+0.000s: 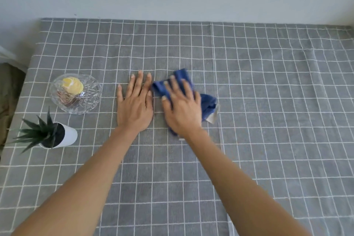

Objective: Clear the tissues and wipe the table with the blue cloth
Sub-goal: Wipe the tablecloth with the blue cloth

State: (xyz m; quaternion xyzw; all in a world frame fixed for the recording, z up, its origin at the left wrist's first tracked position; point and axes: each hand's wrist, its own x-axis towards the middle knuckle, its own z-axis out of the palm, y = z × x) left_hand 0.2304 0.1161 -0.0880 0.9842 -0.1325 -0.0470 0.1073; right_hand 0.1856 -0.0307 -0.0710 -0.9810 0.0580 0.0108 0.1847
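The blue cloth [207, 104] lies crumpled on the grey checked tablecloth [268, 101] near the table's middle, a grey corner sticking out at its right. My right hand [182, 107] presses flat on the cloth with straight fingers spread over it. My left hand [135, 103] lies flat on the tablecloth just to the left, palm down, fingers straight, not touching the cloth. No tissues are in view.
A clear glass dish [75, 94] with a yellow item inside sits at the left. A small spiky plant in a white pot [55, 135] stands nearer the left edge. A pale wall borders the table's far edge.
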